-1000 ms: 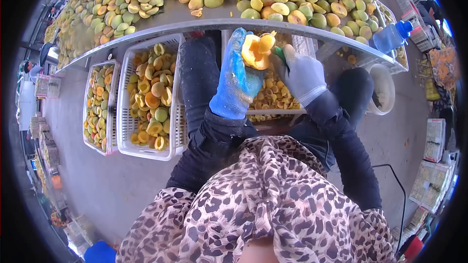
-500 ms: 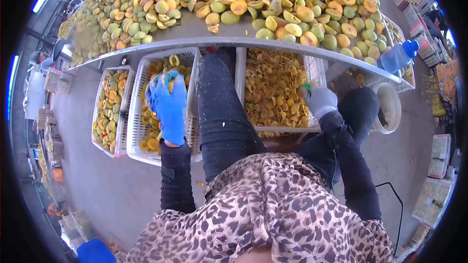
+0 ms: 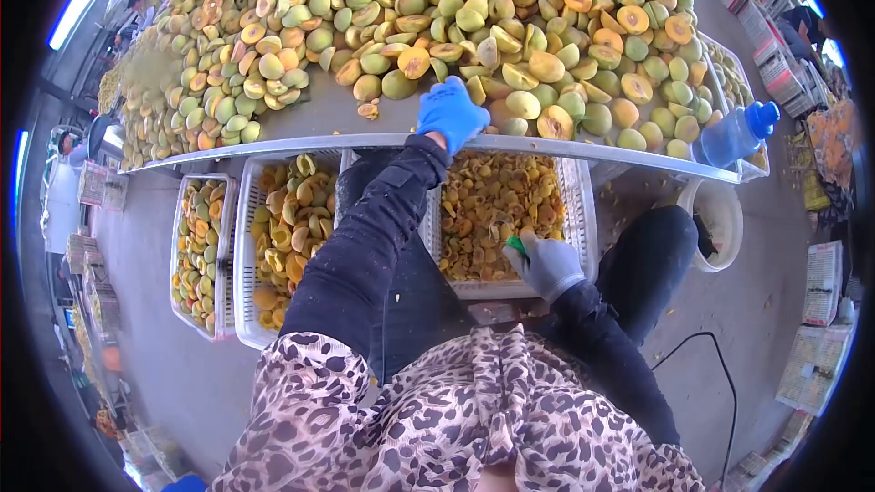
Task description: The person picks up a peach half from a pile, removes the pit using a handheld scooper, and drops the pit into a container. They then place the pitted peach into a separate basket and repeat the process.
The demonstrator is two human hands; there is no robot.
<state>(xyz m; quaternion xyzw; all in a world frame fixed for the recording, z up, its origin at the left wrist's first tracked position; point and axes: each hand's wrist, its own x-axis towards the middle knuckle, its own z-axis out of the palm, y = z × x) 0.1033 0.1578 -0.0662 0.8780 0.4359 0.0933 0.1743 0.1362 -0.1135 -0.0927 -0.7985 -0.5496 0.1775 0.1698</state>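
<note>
My left hand (image 3: 451, 116), in a blue glove, reaches over the metal table's near edge (image 3: 346, 140). Its fingers are apart at the near side of a pile of halved green-and-orange fruit (image 3: 510, 36), which look like peaches or apricots. Nothing shows between them, though the fingertips are partly hidden. Lower down, my right hand (image 3: 551, 269), in a pale grey glove, is closed around a small green object (image 3: 517, 244), perhaps a tool handle; the rest is hidden. That hand is above the near right part of a white crate (image 3: 583, 210) filled with small orange-brown fruit pieces (image 3: 501, 205).
Left of my leg, a white crate (image 3: 244, 255) holds hollowed fruit halves, and a narrower crate (image 3: 223, 310) beside it holds more fruit. On the right are a blue bottle (image 3: 736, 135) at the table edge and a white bucket (image 3: 726, 219). Stacked crates (image 3: 820, 282) line the side.
My left hand has moved up and right, from above the left crate to the fruit pile. My right hand has shifted left and down, with the green object still in it.
</note>
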